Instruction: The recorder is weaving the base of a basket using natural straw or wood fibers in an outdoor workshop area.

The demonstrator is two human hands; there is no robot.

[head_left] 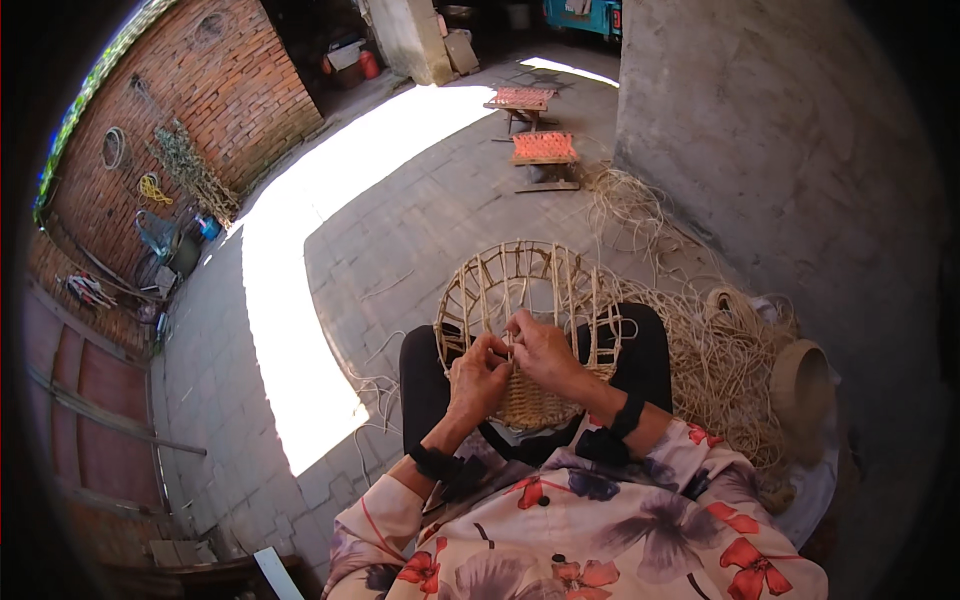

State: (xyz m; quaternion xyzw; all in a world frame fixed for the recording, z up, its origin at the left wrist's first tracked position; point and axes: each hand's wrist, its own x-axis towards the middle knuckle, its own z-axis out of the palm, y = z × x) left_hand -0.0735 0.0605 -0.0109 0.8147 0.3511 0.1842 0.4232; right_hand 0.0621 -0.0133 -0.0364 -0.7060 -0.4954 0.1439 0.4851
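A half-woven basket rests on my lap between my knees. Its near part is closely woven in tan cord, while the far part is an open frame of ribs with a curved rim. Over the middle of it my left hand is closed, thumb and fingers pinched on a strand of cord. Just right of that and nearly touching, my right hand is also closed at the same strand, its fingers pressed together near a rib. The strand between the fingertips is thin and partly hidden by them.
A large heap of loose tan cord lies at my right, beside a round tan ring-shaped roll. Two low stools with orange woven seats stand ahead. A concrete wall rises on the right, a brick wall at the far left.
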